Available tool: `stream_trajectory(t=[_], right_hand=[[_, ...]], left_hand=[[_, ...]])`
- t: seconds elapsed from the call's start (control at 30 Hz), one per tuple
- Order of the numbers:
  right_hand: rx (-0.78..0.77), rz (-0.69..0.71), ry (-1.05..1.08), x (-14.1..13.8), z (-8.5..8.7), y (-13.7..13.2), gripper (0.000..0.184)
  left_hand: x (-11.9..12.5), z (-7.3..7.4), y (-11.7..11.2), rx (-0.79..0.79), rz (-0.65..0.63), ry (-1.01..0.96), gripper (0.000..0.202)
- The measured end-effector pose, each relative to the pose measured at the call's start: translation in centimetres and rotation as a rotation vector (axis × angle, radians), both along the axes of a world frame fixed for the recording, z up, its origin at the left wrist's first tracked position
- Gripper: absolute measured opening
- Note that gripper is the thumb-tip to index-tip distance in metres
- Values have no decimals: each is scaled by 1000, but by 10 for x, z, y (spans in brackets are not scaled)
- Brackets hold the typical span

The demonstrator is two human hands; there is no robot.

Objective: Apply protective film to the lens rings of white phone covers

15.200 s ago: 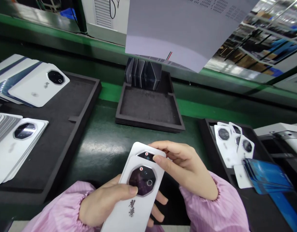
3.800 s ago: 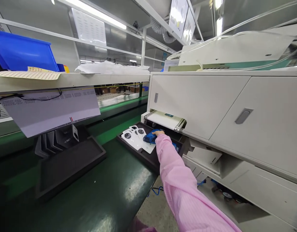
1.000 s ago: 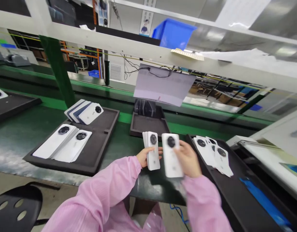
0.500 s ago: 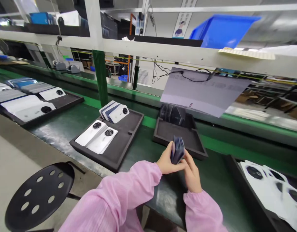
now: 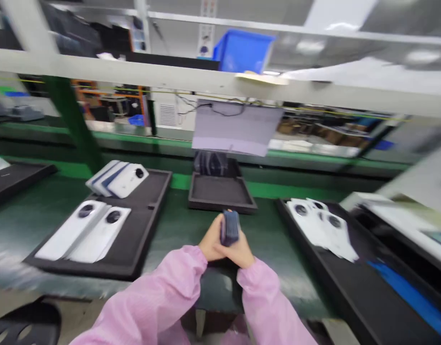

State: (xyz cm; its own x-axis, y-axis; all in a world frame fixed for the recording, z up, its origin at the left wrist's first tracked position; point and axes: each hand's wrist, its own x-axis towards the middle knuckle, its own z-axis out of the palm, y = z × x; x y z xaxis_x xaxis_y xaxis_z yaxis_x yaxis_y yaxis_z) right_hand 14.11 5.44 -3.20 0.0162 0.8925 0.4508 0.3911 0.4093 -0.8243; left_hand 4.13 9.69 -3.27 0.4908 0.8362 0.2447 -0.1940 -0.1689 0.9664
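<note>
My left hand (image 5: 210, 242) and my right hand (image 5: 243, 251) are both closed round a stack of thin dark phone panels (image 5: 231, 227), held upright over the green bench. The panels' edges face up, and their exact kind is hard to make out. Just beyond my hands sits a small black tray (image 5: 220, 207), with dark, blurred upright pieces (image 5: 210, 164) at its back. To the left lies a black tray (image 5: 134, 225) bearing fanned white phone back covers (image 5: 125, 183) and two more piles of white covers (image 5: 72, 230) with round camera areas.
At the right stands a long black tray (image 5: 335, 282) with loose white covers (image 5: 319, 230) and a blue strip. A grey sheet (image 5: 236, 127) hangs from the shelf rail (image 5: 152, 72). A blue bin (image 5: 245, 50) rests above. A black stool (image 5: 26, 321) is at lower left.
The view has swung right, so the trays appear farther left and more of the right-hand tray shows. My hands still hold the dark stack, my right hand wrapped closer round it.
</note>
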Motion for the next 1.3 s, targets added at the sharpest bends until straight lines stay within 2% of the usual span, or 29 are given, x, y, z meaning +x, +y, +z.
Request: stream_trajectory(t=[0.07, 0.1, 0.17, 0.23, 0.33, 0.4, 0.47, 0.53, 0.63, 0.7, 0.77, 0.9, 1.0, 1.1, 1.2, 1.3], right_hand=[[-6, -47, -88, 8, 14, 0, 72], [-13, -63, -139, 18, 22, -1, 77], [-43, -138, -234, 54, 38, -8, 86], [-103, -285, -305, 107, 52, -29, 77], [-255, -633, -364, 202, 66, -77, 51], [-388, -847, -392, 259, 67, -110, 37], [-531, -973, -411, 302, 60, -133, 30], [-650, -1033, -421, 327, 49, -147, 31], [-753, -1075, -413, 343, 33, -152, 31], [-766, -1097, -383, 347, 30, -150, 31], [-742, -1132, -332, 351, 35, -149, 32], [-579, -1200, -188, 345, 61, -147, 30], [-389, -1106, -65, 309, 74, -132, 31], [-254, -847, 46, 239, 66, -97, 36], [-171, -566, 128, 150, 45, -51, 44], [-114, -395, 145, 64, 25, -14, 35]], left_hand=[[2, 3, 3, -3, 19, 64, 62], [4, 3, 6, -7, 37, 95, 61], [7, 1, 16, -25, 71, 163, 51], [11, -3, 27, -32, 94, 200, 47], [14, -6, 36, -36, 99, 186, 61], [15, -6, 38, -43, 89, 182, 69], [16, -4, 38, -51, 82, 190, 69], [16, -3, 38, -54, 84, 199, 64], [16, -2, 38, -53, 99, 194, 59], [15, -2, 37, -63, 110, 180, 56], [14, -1, 37, -87, 110, 163, 53], [15, 3, 36, -170, 113, 103, 60], [17, 8, 30, -360, 54, -28, 69], [17, 12, 16, -517, -115, -145, 68], [15, 11, 3, -535, -140, -139, 67], [11, 6, -3, -526, -111, -97, 63]])
